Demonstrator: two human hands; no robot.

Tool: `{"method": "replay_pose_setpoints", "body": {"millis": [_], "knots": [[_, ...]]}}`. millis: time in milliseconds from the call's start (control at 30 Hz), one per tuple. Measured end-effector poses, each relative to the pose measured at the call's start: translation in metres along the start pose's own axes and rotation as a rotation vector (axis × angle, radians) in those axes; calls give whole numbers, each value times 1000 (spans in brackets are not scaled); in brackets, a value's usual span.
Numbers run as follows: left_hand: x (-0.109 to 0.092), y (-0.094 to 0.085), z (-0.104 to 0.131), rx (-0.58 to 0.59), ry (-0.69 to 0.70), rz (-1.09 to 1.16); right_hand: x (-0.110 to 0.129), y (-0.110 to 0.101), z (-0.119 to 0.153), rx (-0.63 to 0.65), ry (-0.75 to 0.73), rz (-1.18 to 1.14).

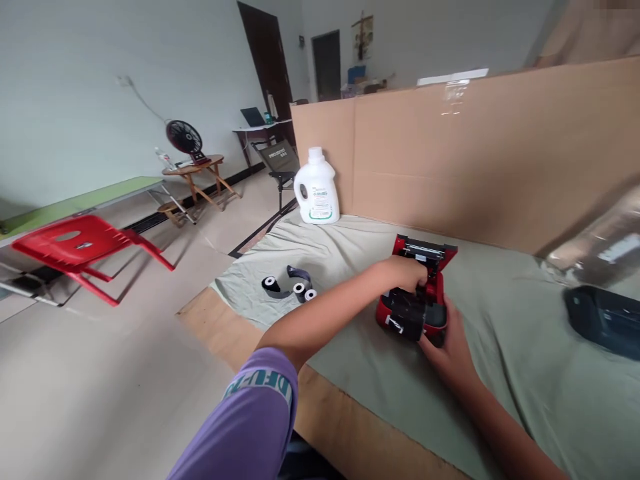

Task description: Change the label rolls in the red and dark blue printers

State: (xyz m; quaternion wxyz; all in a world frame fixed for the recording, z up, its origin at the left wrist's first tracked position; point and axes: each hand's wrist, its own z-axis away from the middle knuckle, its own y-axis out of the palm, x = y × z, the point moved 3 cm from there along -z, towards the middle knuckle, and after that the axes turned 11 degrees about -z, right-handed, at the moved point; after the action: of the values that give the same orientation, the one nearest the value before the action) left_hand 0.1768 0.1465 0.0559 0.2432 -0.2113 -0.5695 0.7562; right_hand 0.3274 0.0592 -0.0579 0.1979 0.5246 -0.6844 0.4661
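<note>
A red and black label printer (436,290) sits on the cloth with its lid raised. Black film-like ribbon (407,313) hangs over its front. My left hand (406,273) reaches into the opened printer from the left, fingers curled downward; their tips and whatever they pinch are hidden inside. On the printer's right front side, my right hand (451,343) grips the casing, with the thumb at the lower front edge. Left of the printer lie small rolls of black ribbon (271,283), partly unwound and partly covered by my left forearm.
A white detergent jug (318,190) stands at the back of the cloth (370,380), before an upright cardboard sheet (480,160). To the right lie a dark object (603,320) and a plastic-wrapped package (600,240). A red chair (85,243) and a fan (185,138) are off left.
</note>
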Motion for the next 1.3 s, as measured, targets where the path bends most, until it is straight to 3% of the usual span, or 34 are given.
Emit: {"method": "replay_pose_setpoints", "body": {"millis": [67,133,233,333,400,533,633,767,867,1033,1100,1167,1233,1300], "knots": [[-5,0,-3,28,5,-20,-1,0,0,-2,-6,3],[-7,-1,1,-33,5,-41,-1,-1,-1,-2,-8,0],[-3,-10,22,-227,29,3,-2,-1,-2,7,11,5],[14,-18,61,-464,20,199,0,-2,-2,17,29,9],[39,-16,92,-619,-99,372,2,-2,-2,13,44,20],[106,10,145,-803,-573,467,7,-1,-3,-4,76,12],[146,35,166,-779,-883,329,7,0,-3,-9,90,-2],[170,68,161,-439,-1036,272,4,1,-3,-24,100,-5],[175,78,151,-308,-1042,274,4,1,-4,-18,100,-16],[172,69,157,-293,-1017,267,6,-1,-3,-4,115,0],[161,63,177,-419,-1004,267,6,-1,-3,-9,124,-5],[143,60,208,-635,-1016,270,5,-1,-3,-10,134,-7],[121,66,242,-783,-1076,274,5,0,-3,-7,142,-2],[100,79,272,-830,-1153,288,5,0,-3,-8,147,2]]}}
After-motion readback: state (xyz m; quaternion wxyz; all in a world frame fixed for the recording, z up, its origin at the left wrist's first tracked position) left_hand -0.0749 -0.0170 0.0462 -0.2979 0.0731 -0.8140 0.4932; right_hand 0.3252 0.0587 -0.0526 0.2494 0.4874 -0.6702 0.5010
